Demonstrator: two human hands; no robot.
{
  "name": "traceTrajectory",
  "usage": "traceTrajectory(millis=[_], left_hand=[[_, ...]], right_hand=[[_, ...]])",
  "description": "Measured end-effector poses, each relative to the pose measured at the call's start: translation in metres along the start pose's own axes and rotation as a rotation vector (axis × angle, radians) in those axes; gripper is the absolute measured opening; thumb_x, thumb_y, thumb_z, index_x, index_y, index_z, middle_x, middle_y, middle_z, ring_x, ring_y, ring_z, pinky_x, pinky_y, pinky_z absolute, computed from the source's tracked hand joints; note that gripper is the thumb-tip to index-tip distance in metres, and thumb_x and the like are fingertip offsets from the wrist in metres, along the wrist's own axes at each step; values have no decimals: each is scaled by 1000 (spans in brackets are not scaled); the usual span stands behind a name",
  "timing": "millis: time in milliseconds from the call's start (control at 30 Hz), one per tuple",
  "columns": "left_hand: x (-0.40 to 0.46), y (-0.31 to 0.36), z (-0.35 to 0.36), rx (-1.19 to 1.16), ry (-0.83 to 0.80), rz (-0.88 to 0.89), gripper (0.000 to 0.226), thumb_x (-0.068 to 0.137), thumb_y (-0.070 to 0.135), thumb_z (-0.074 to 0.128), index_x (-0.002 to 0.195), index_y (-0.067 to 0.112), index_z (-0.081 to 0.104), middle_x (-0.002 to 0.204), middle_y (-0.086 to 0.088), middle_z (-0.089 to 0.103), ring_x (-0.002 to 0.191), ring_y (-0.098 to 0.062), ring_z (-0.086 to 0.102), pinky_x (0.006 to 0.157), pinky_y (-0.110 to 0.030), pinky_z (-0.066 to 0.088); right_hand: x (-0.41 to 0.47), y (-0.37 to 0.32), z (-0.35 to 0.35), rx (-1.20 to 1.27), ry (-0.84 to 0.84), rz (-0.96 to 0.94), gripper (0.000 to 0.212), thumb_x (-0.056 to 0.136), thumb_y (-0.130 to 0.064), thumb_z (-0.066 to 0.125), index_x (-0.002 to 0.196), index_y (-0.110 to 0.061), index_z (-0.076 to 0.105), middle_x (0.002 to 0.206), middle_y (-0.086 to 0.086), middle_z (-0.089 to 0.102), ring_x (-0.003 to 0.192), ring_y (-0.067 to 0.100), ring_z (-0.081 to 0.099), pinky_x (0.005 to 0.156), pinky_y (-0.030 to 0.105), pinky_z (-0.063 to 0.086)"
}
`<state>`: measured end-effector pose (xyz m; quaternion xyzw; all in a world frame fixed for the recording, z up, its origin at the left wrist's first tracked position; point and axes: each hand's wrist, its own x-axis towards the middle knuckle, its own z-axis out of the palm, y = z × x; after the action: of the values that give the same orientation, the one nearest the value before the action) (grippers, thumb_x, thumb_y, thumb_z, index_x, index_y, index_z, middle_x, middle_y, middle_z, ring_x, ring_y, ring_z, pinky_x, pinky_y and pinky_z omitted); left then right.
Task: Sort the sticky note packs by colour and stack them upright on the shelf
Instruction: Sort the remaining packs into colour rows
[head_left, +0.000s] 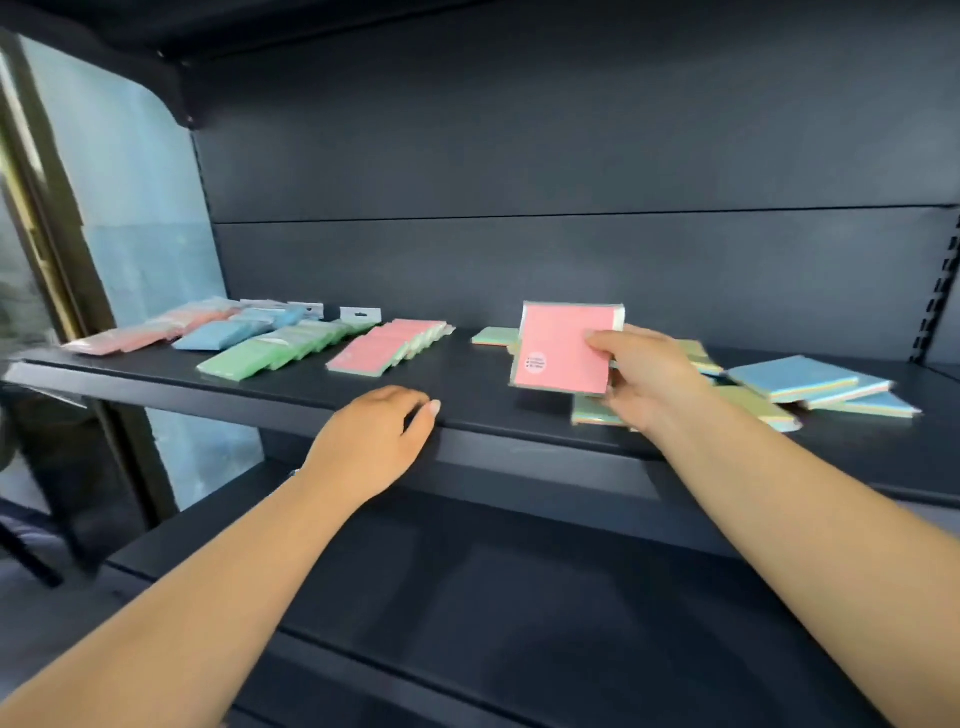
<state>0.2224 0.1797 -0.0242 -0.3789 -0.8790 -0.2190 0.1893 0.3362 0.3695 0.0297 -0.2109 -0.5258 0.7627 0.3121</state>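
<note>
Sticky note packs: sorting partly done, by my reading. Left half of shelf (467, 400) carries four overlapping rows by colour: pink row (150, 330) far left, blue row (234, 327), green row (270, 345), second pink row (389, 345). All four lean back nearly flat rather than upright, so standing them up looks outstanding. Unsorted pile (810, 387) on right half, lying flat and mixed: blue tops, green and yellow edges visible; several packs left to place.

One pink pack (566, 348) held upright above shelf, clear of surface, between sorted rows and pile. Right hand (644, 374) pinches its right edge, thumb on the front face, fingers behind. Left hand (379, 441) rests on front lip of shelf, fingers loosely curled, holding nothing, well apart from the pink pack.
</note>
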Motion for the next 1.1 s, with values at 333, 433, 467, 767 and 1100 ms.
traceTrajectory(millis=[333,433,467,767,1100], left_hand=[[-1,-124,-14,74,-80,62,55,93,49,39,140,20,36,142,-1,35,134,-17,29,109,-30,24],[12,-151,-11,135,-75,72,59,92,53,38,142,23,31,146,-4,29,138,-19,22,112,-32,17],[16,-160,-9,144,-76,61,61,90,57,37,142,26,30,146,-4,27,138,-20,20,113,-34,14],[18,-187,35,64,225,113,65,88,70,11,116,23,47,114,-17,57,116,-29,41,106,-49,27],[22,-192,46,11,350,164,60,90,66,16,115,21,48,114,-19,57,117,-27,37,107,-42,14]], right_hand=[[2,71,136,23,57,6,22,88,6,53,74,-11,50,85,7,61,72,19,59,83,42,51],[19,80,161,-23,51,5,24,87,8,54,74,-12,48,100,13,61,81,22,59,84,41,51],[27,82,169,-27,47,6,24,87,8,54,75,-12,48,105,15,62,82,22,59,81,39,51],[88,108,205,-466,32,-2,23,82,-3,65,69,-13,49,98,13,61,84,23,58,69,29,50],[95,112,211,-1149,49,-73,40,88,-35,59,63,-13,36,66,1,40,66,19,41,49,24,27]])
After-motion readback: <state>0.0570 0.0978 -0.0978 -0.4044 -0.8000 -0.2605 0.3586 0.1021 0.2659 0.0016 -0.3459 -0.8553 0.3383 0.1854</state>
